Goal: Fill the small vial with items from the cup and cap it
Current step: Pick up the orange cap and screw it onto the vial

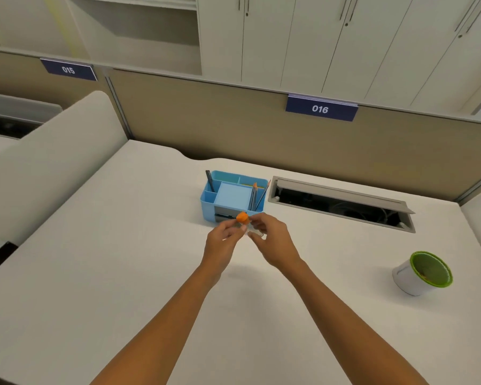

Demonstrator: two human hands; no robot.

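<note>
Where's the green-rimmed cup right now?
In the head view, the cup stands on the desk at the right, away from both hands, below the open cable hatch.

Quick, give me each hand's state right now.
Left hand: closed on the orange cap.
Right hand: closed on the small clear vial.

You are seated in an open-plan office. Your pale desk [122, 259] is fenced by tan partition panels [220, 120] carrying numbered plates, 015 [68, 70] at far left and 016 [320, 109] ahead. A blue desk organiser [231, 197] holds pencils, a cable hatch [342, 202] opens to its right, and white cupboards [345, 43] line the far wall.
</note>
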